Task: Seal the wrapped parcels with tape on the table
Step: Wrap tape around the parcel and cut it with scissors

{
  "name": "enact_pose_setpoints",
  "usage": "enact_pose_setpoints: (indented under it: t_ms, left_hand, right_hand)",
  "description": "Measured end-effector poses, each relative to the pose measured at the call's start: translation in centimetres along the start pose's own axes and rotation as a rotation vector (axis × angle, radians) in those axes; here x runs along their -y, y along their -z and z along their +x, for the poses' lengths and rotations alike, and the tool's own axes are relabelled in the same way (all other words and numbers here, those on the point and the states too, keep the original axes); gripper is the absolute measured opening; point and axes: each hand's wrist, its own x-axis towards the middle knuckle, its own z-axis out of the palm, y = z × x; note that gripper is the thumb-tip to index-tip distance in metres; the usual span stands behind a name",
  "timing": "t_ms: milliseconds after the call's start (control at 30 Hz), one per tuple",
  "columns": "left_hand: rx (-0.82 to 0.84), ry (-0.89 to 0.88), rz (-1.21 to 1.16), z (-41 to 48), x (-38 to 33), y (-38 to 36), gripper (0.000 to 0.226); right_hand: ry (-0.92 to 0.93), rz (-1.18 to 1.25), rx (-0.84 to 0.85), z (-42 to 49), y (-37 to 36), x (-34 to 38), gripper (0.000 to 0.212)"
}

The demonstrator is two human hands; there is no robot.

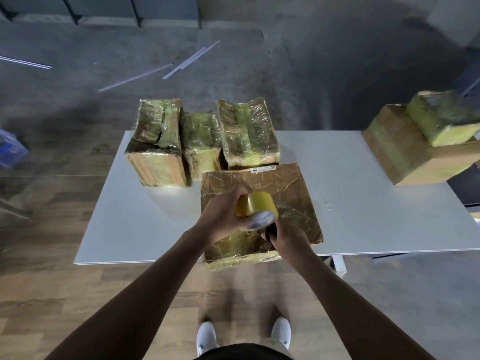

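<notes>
Looking like the tape-start step rn: both hands are up over the closest box w/ the roll between them. The left hand (220, 216) has its grip wrapped round the tape roll (255, 207), fingers curled over the yellow side. The right hand (288, 236) sits just under the roll's open end, grip closed on a small black thing (271, 233). Could be scissors or a cutter, can't tell.

The nearest parcel (291, 193) lies flat right under the hands, overhanging the near edge of the counter (363, 203), film all over it. No loose strip of tape shows, so imo next move = find the tape end, peel it, stick it on the film and run it across. Prob needs the roll lowered and one hand freed to press.

Count: 1 roll and 6 parcels afaict.
- 1 in front.
- 3 in a row behind it: left parcel (155, 141), middle parcel (201, 141), right parcel (249, 131), packed close together.
- 2 at the far right: a small wrapped parcel (441, 120) on top of a bigger cardboard box (405, 157).

Few thin pale strips (191, 59) on the floor beyond.
</notes>
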Motion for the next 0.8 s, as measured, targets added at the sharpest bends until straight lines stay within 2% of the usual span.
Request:
enact_pose_setpoints:
  t_ms: [67,167,367,567,800]
  left_hand:
    - [-0.019,-0.021,-0.022,0.5,-0.6,0.0,0.046]
    - [0.042,-0.05,-0.028,1.3,-0.6,0.2,0.044]
    - [-0.061,0.092,-0.127,2.2,0.9,2.9,0.053]
    - [-0.021,0.091,-0.129,2.3,1.2,2.5,0.056]
    - [-0.001,0.064,-0.127,3.9,0.8,1.6,0.057]
  right_hand:
    - [-0.053,0.009,0.069,0.0,0.3,0.2,0.047]
    - [-0.122,-0.011,0.164,0.2,0.6,0.2,0.046]
    - [-0.187,0.149,0.271,-0.1,3.4,-0.2,0.027]
    - [-0.185,0.188,0.395,-1.7,7.0,-1.1,0.019]
    - [-0.164,0.192,0.485,-3.4,8.3,-0.4,0.028]
